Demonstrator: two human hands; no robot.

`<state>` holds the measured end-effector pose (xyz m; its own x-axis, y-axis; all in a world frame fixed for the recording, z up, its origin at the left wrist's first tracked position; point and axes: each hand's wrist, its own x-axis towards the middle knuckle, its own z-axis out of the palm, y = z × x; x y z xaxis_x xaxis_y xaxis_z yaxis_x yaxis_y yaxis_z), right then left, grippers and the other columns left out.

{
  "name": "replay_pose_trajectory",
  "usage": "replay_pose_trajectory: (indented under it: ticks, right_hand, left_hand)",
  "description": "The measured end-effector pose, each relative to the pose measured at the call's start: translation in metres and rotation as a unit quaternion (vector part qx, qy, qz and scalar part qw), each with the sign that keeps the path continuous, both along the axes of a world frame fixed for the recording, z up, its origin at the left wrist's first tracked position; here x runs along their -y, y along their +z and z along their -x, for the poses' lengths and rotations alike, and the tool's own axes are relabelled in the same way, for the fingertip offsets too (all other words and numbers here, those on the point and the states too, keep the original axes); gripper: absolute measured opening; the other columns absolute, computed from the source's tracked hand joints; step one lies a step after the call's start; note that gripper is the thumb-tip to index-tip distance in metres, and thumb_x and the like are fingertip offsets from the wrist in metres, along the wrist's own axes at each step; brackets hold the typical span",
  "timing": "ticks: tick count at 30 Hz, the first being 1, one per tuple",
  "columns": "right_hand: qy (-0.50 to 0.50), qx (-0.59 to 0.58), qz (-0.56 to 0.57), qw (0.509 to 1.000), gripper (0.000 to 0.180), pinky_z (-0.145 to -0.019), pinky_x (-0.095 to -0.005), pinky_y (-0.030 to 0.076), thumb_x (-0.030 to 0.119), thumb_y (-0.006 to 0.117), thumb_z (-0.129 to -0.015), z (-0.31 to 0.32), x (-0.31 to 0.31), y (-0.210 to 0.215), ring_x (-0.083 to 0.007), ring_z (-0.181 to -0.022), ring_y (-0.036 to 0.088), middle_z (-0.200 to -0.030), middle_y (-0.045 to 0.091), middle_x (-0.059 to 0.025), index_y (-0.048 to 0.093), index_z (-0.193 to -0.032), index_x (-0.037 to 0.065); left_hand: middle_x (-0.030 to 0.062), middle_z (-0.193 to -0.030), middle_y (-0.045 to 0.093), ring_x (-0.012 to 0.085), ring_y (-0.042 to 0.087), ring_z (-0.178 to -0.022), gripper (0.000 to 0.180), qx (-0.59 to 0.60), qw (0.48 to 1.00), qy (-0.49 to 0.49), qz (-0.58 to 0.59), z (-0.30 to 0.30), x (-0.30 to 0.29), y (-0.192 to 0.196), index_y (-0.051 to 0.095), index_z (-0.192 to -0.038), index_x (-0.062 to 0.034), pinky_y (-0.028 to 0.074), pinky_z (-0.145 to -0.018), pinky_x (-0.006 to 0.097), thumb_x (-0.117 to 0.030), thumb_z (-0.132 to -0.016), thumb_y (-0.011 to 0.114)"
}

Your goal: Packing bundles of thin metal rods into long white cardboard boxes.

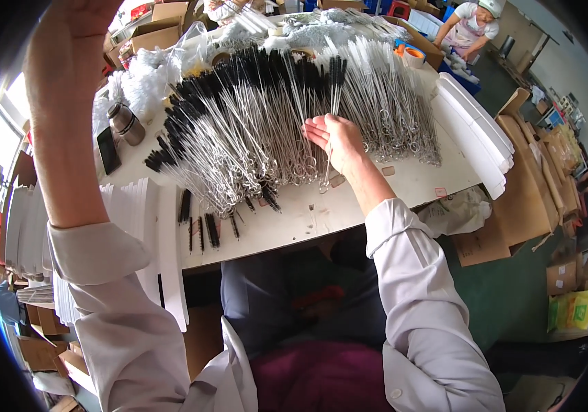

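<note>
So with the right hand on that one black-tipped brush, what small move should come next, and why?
Probably draw the black-tipped brush clear toward the table's near edge. The right hand seems to hold it, upright, over the fanned pile of wire brushes. The left hand is raised high, mostly out of view.

Thin wire brush [332, 103] with black bristle tip, upright over the table, wire stem pinched low
</note>
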<state>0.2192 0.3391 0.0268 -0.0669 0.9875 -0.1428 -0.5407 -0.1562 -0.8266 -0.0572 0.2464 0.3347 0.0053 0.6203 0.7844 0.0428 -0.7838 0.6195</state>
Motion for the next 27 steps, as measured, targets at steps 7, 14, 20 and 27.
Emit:
replay_pose_trajectory:
  ticks: [7,14,20,27]
  right_hand:
    - [-0.13,0.14,-0.173,0.966,0.034,-0.085,-0.0415,0.067,0.018,0.045,-0.111,-0.025,-0.003,0.007,-0.0295,-0.09,0.077,-0.097,0.074,-0.0228,0.066,-0.101,-0.007]
    - [0.126,0.125,-0.218,0.96,0.037,-0.1,-0.049,0.06,0.022,0.043,-0.113,-0.038,0.055,0.073,-0.036,-0.108,0.073,-0.118,0.071,-0.0265,0.064,-0.115,-0.008]
    - [0.369,0.021,-0.109,0.923,0.04,-0.091,-0.0493,0.062,0.026,0.044,-0.113,-0.017,0.126,0.064,-0.0355,-0.099,0.076,-0.112,0.074,-0.0246,0.066,-0.115,-0.008]
    - [0.362,0.022,-0.047,0.931,0.041,-0.082,-0.0444,0.064,0.027,0.045,-0.113,-0.018,0.16,0.019,-0.0315,-0.087,0.077,-0.1,0.074,-0.0196,0.064,-0.12,-0.009]
  left_hand:
    - [0.0286,-0.136,0.06,0.0394,0.064,-0.116,0.03,-0.031,0.995,-0.089,0.03,0.012,0.028,-0.021,0.051,-0.124,0.0097,0.058,-0.096,0.047,-0.009,-0.101,0.052]
    - [0.0267,-0.116,0.071,0.0259,0.073,-0.097,0.028,-0.045,0.951,-0.21,0.221,0.018,0.03,-0.073,0.061,-0.118,0.0065,0.059,-0.08,0.032,-0.017,-0.109,0.048]
    - [0.0266,-0.111,0.073,0.0297,0.076,-0.096,0.03,-0.047,0.919,-0.252,0.3,-0.023,0.034,-0.114,0.062,-0.105,0.0033,0.063,-0.075,0.037,-0.021,-0.11,0.045]
    - [0.0135,-0.099,0.073,0.0201,0.075,-0.085,0.018,-0.16,0.924,-0.088,0.337,-0.015,0.037,-0.16,0.063,-0.104,0.0009,0.063,-0.071,0.032,-0.016,-0.107,0.059]
